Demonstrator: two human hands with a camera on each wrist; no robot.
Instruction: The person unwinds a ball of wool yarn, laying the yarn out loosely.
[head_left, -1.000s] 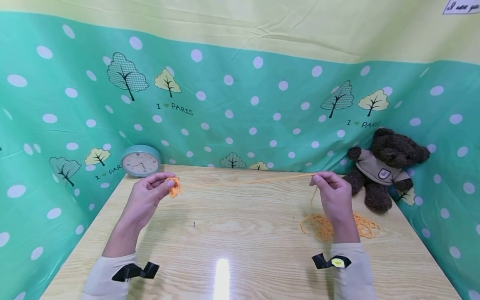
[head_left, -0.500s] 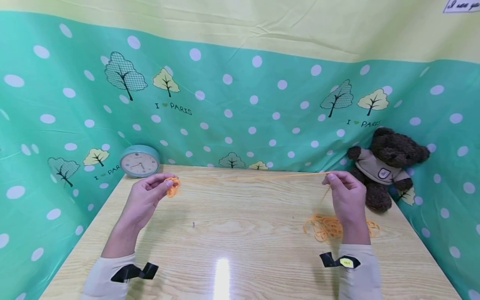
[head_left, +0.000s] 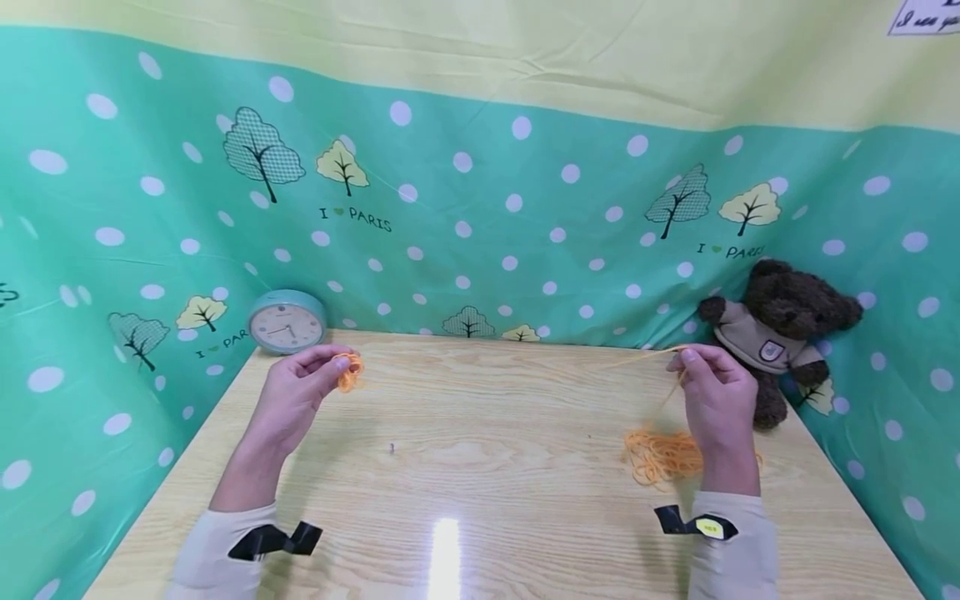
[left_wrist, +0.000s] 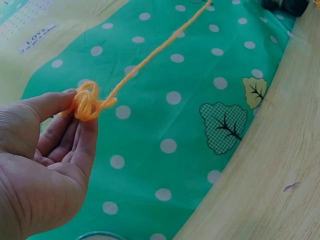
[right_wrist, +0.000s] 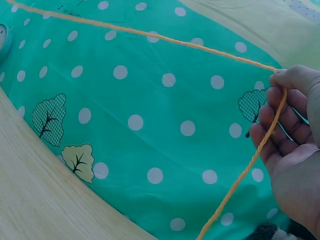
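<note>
My left hand [head_left: 300, 400] pinches a small looped bundle of orange yarn [left_wrist: 89, 102] between thumb and fingertips, raised above the table. From that bundle a single strand [right_wrist: 150, 35] stretches across to my right hand [head_left: 716, 400], whose thumb and forefinger pinch it. Past those fingertips the strand bends and hangs down across the palm, as the right wrist view shows. Beneath the right hand, a loose tangled pile of the same orange yarn [head_left: 663, 457] lies on the table, partly hidden by the hand and wrist.
A round teal clock [head_left: 287, 322] stands at the table's back left. At the back right sits a dark brown teddy bear [head_left: 765, 333] in a beige shirt, close behind my right hand. A green dotted curtain [head_left: 480, 208] surrounds the wooden table [head_left: 480, 400].
My right hand has moved to the right, away from the left, drawing the strand out longer between them. The left hand keeps its place with the bundle.
</note>
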